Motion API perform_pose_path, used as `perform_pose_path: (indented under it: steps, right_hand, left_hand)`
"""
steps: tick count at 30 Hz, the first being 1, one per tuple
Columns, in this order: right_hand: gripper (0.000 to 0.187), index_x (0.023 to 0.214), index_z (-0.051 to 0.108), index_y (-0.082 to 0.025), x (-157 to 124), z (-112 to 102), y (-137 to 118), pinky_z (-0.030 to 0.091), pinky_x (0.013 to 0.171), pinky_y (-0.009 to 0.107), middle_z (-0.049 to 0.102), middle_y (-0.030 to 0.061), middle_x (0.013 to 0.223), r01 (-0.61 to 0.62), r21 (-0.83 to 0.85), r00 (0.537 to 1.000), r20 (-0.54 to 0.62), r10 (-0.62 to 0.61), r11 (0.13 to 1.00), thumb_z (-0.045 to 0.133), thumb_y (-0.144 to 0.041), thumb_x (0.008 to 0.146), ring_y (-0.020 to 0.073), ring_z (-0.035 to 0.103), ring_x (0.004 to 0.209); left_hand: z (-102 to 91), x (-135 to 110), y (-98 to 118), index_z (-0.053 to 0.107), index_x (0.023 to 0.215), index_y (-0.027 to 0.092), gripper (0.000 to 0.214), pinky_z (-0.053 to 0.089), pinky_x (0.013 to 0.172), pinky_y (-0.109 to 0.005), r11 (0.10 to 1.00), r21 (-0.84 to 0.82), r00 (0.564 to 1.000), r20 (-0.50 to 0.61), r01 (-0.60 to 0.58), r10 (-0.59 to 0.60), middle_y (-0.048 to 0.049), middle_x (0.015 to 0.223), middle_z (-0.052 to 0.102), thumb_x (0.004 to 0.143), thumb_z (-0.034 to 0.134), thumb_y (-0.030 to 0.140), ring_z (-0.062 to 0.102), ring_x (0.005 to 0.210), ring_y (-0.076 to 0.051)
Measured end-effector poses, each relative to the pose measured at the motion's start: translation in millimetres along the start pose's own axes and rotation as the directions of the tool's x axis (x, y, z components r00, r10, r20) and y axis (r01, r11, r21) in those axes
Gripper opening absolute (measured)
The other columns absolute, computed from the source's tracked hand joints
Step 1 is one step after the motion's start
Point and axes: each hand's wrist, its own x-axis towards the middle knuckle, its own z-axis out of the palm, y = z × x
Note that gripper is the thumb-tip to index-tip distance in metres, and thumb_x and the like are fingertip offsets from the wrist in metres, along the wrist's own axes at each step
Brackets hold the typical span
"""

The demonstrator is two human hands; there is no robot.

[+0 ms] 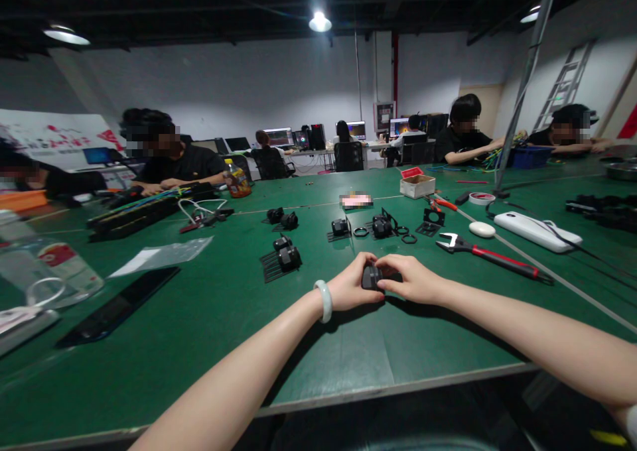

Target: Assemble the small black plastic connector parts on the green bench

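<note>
Both my hands meet over the green table (209, 331), closed around one small black part (371, 276). My left hand (351, 286), with a pale bangle on its wrist, wraps the part from the left. My right hand (413, 278) pinches it from the right. Just beyond lie more black parts: one on a finned bracket (283, 258), a pair (283, 219) further back, another (340, 227) and one on a mount (382, 226), with black rings (405, 235) beside them.
A red-handled wrench (490, 255), red pliers (440, 203), a white oval object (482, 229), a white power strip (535, 231), a small cardboard box (417, 185) and a tape roll (482, 198) lie right. A phone (119, 305), plastic bag (159, 255) and bottle (44, 265) lie left. Several people sit around the table.
</note>
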Motion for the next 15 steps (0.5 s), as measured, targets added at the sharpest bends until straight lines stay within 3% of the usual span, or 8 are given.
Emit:
perform_pose_path:
  steps: [15]
  right_hand:
    - [0.029,0.097,0.051,-0.016,0.0,0.2,-0.1,0.041,0.068,0.029,0.056,0.0063,0.089,0.007,-0.002,1.000,0.000,-0.007,1.000,0.054,-0.024,0.069,0.0158,0.053,0.077]
  left_hand:
    - [0.1,0.1,0.8,0.031,0.103,0.016,0.054,0.038,0.074,-0.027,1.000,-0.004,1.000,0.003,-0.003,0.003,-0.0018,0.093,0.042,0.058,0.061,0.024,0.044,0.084,-0.015]
